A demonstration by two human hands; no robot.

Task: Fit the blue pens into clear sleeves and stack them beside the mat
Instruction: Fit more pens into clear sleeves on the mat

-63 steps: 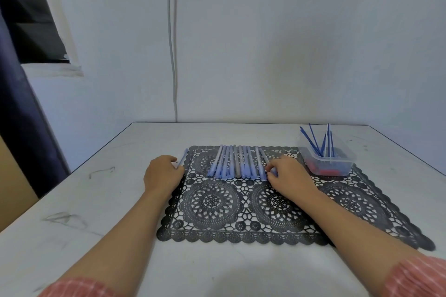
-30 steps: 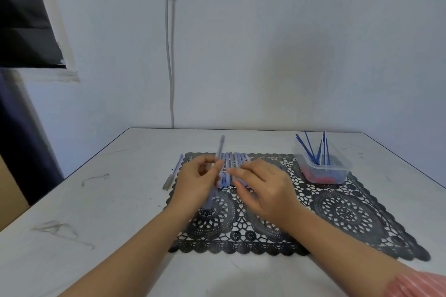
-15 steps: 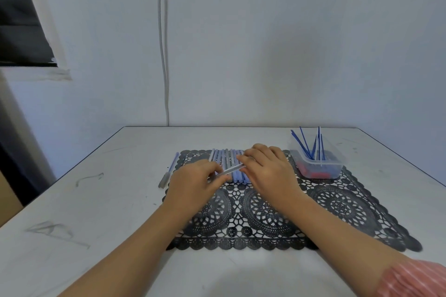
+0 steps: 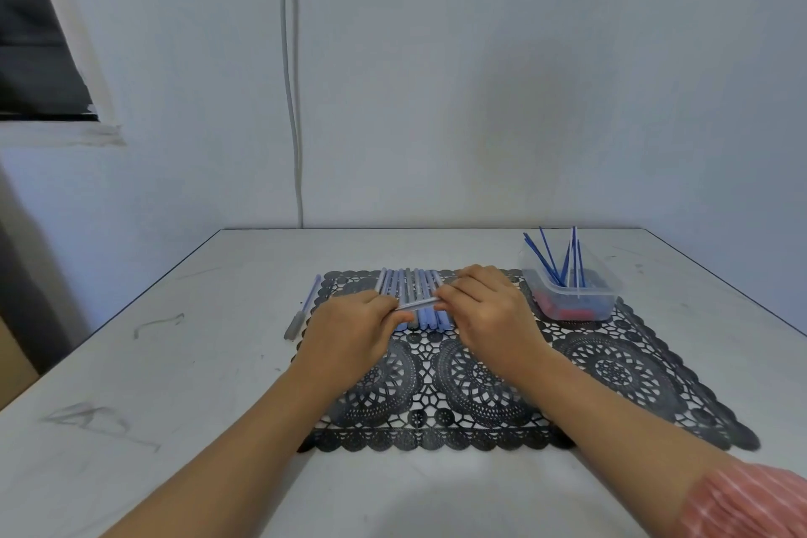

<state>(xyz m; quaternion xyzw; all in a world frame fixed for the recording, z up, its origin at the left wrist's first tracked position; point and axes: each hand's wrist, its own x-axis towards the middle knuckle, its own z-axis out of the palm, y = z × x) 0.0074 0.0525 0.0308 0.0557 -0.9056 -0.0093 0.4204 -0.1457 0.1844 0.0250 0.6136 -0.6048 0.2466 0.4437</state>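
My left hand [image 4: 349, 330] and my right hand [image 4: 489, 310] hold one pen in a clear sleeve [image 4: 417, 304] between them, level, above the black lace mat [image 4: 611, 371]. Each hand pinches one end. Behind it a row of several blue pens [image 4: 408, 282] lies side by side on the mat's far part, partly hidden by my fingers. One finished sleeved pen [image 4: 304, 311] lies on the table just left of the mat.
A clear plastic tub [image 4: 572, 297] at the mat's far right holds several thin blue refills standing up and red pieces at the bottom. The white table [image 4: 153, 384] ends at a wall behind, with a cable running down it.
My left hand left the sleeved pen beside the mat and came to the middle. Both hands took up a pen, first held upright, then turned level between them.
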